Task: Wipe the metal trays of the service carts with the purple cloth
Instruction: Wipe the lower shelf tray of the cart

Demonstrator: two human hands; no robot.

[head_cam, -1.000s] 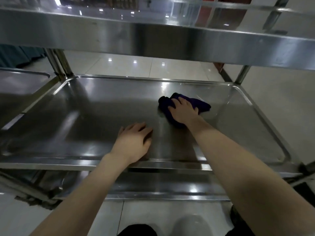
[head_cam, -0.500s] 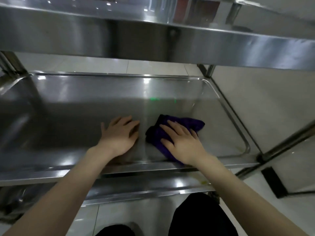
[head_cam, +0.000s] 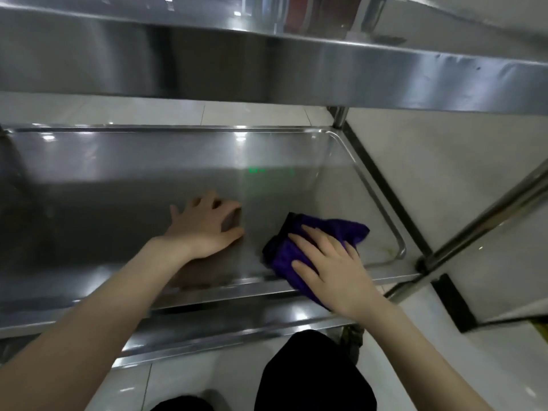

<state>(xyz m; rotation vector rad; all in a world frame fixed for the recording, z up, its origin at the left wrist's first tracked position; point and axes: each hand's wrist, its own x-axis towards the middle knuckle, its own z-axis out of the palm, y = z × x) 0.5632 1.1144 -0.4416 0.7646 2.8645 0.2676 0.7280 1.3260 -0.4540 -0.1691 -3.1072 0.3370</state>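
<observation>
One metal tray (head_cam: 124, 173) fills the cart's middle level, a second shelf (head_cam: 267, 66) overhead; two bare hands rest in it; the left hand (head_cam: 204, 225) lies flat, fingers spread; the right hand (head_cam: 332, 268) presses open-palmed on the single purple cloth (head_cam: 323, 232) at the tray's near right corner.

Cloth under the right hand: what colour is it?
Purple cloth, seen in the head view.

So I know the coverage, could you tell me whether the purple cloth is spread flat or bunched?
Bunched: the purple cloth lies crumpled in folds under the right hand.
</observation>
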